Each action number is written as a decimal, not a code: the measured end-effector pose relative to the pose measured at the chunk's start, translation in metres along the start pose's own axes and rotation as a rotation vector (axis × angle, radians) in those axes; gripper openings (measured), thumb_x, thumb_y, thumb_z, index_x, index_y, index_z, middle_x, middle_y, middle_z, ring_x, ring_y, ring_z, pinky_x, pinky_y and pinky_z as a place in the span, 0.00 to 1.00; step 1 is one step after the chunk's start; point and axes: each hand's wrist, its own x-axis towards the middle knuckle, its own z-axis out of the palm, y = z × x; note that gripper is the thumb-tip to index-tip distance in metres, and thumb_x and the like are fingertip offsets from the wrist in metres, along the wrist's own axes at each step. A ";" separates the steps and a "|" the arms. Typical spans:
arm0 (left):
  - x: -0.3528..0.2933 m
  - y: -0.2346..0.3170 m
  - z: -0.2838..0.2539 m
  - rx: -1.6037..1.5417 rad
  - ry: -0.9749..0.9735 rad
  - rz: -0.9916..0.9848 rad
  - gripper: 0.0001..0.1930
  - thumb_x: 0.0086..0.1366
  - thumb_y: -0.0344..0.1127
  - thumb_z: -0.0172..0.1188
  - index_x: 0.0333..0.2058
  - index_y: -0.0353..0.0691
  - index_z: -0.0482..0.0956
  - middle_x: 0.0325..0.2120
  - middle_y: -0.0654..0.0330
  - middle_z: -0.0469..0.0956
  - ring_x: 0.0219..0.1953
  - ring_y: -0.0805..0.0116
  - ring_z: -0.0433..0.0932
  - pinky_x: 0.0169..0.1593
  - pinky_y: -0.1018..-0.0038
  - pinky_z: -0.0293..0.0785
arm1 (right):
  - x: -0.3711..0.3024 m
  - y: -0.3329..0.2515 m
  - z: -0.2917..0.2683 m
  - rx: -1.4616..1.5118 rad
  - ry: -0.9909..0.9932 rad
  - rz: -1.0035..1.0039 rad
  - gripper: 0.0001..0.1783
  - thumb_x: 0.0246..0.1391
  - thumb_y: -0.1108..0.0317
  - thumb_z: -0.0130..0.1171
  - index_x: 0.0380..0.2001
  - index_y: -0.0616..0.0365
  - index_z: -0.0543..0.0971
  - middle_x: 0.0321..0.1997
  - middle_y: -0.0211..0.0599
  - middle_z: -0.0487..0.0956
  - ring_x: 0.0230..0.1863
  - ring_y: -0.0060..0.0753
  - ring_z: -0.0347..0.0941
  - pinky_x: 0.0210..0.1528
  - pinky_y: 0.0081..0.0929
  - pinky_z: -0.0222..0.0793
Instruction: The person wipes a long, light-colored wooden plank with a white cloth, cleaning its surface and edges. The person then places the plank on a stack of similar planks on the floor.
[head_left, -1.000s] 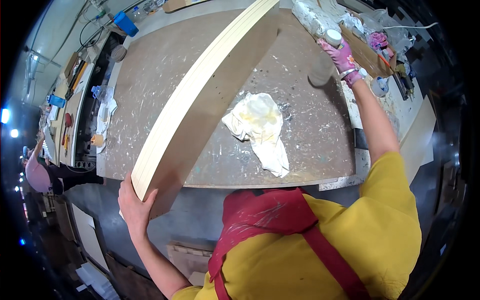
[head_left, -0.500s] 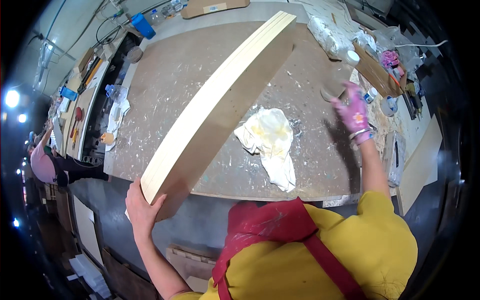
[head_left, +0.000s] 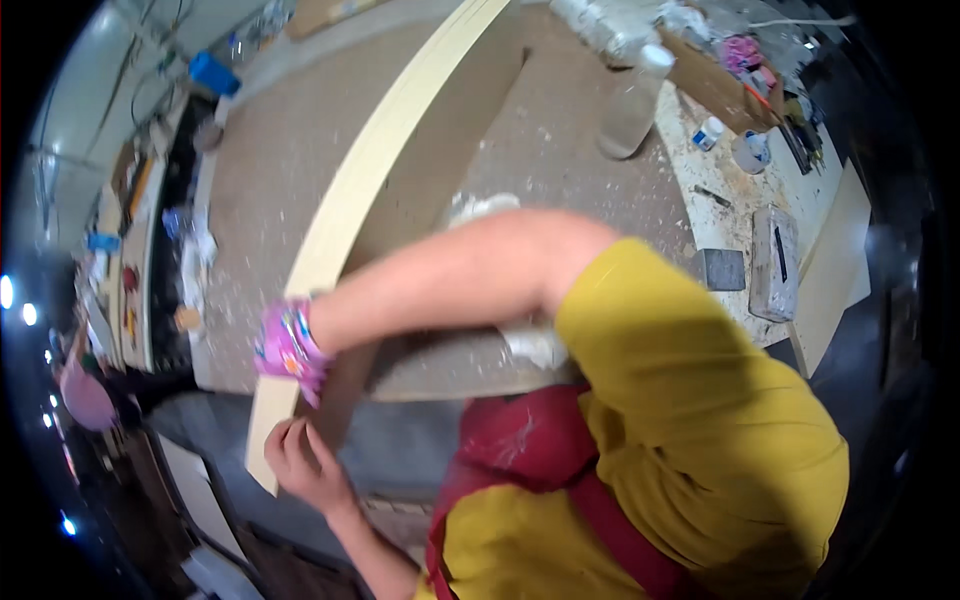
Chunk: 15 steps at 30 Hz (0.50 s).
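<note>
One right hand is on one board — one left hand nearby.

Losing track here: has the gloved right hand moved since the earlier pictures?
Yes: against the table, the right hand has crossed leftward, from the bottle to the near part of the board.

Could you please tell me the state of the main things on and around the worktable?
Right hand: gloved, across the board's upper edge
Left hand: bare, fingers bent, by the board's near end; contact unclear
Pale wooden board: slanting across the table, near end past its edge
Clear bottle: capped
White cloth: partly hidden by the right arm
Worktable: marked with pale specks
</note>
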 end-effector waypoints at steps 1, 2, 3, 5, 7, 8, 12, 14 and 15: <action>-0.008 0.017 0.014 -0.189 -0.078 -0.223 0.04 0.58 0.24 0.59 0.33 0.33 0.78 0.32 0.53 0.78 0.36 0.54 0.77 0.44 0.64 0.73 | 0.001 0.002 0.002 0.025 -0.038 -0.033 0.27 0.33 0.42 0.72 0.32 0.51 0.84 0.31 0.38 0.84 0.36 0.43 0.81 0.41 0.38 0.76; -0.011 0.030 0.037 -0.316 -0.102 -0.127 0.04 0.58 0.24 0.59 0.33 0.35 0.78 0.30 0.52 0.78 0.34 0.53 0.78 0.42 0.63 0.74 | 0.001 0.004 0.003 0.059 -0.102 -0.031 0.28 0.35 0.43 0.72 0.35 0.52 0.83 0.33 0.38 0.83 0.38 0.43 0.81 0.42 0.38 0.75; -0.015 0.045 0.058 -0.264 -0.163 0.006 0.05 0.57 0.26 0.60 0.33 0.36 0.79 0.32 0.51 0.79 0.36 0.51 0.78 0.43 0.62 0.74 | 0.002 0.004 0.001 0.080 -0.139 -0.011 0.29 0.36 0.44 0.71 0.37 0.54 0.82 0.34 0.39 0.83 0.39 0.44 0.81 0.44 0.39 0.75; -0.015 0.072 0.111 -0.523 -0.283 -0.057 0.08 0.58 0.31 0.61 0.36 0.36 0.80 0.35 0.50 0.79 0.39 0.47 0.76 0.45 0.60 0.72 | 0.000 -0.001 -0.004 -0.017 -0.073 -0.009 0.32 0.39 0.46 0.70 0.43 0.57 0.78 0.38 0.42 0.82 0.43 0.47 0.79 0.47 0.39 0.73; 0.003 0.082 0.171 -0.628 -0.247 -0.173 0.14 0.62 0.39 0.59 0.41 0.36 0.77 0.38 0.45 0.77 0.44 0.44 0.73 0.48 0.56 0.67 | -0.004 -0.006 -0.010 -0.022 -0.100 0.002 0.33 0.41 0.48 0.69 0.46 0.59 0.76 0.40 0.44 0.81 0.45 0.48 0.78 0.49 0.40 0.72; 0.013 0.080 0.195 -0.520 -0.368 -0.158 0.15 0.62 0.40 0.58 0.42 0.35 0.75 0.39 0.46 0.77 0.44 0.43 0.73 0.47 0.56 0.68 | -0.006 -0.008 -0.012 -0.038 -0.124 0.034 0.33 0.42 0.48 0.68 0.47 0.60 0.75 0.42 0.45 0.81 0.47 0.49 0.77 0.49 0.40 0.71; 0.018 0.097 0.266 -0.567 -0.109 -0.042 0.16 0.59 0.43 0.59 0.40 0.39 0.78 0.41 0.49 0.78 0.46 0.48 0.75 0.50 0.55 0.68 | -0.011 -0.003 -0.010 0.000 -0.060 -0.005 0.35 0.42 0.48 0.68 0.48 0.61 0.73 0.41 0.45 0.80 0.46 0.49 0.77 0.52 0.41 0.69; 0.010 0.099 0.273 -0.481 -0.272 -0.017 0.18 0.55 0.43 0.60 0.42 0.40 0.77 0.42 0.48 0.77 0.47 0.48 0.74 0.50 0.54 0.67 | -0.011 0.002 -0.004 0.035 0.022 -0.066 0.39 0.43 0.47 0.67 0.52 0.62 0.70 0.45 0.47 0.78 0.48 0.49 0.76 0.54 0.42 0.67; 0.002 0.099 0.266 -0.482 -0.562 -0.145 0.17 0.58 0.42 0.58 0.41 0.37 0.76 0.42 0.43 0.76 0.48 0.44 0.73 0.51 0.55 0.68 | -0.011 0.002 -0.001 0.026 0.014 -0.052 0.41 0.44 0.46 0.66 0.55 0.62 0.67 0.49 0.49 0.75 0.50 0.49 0.74 0.54 0.43 0.65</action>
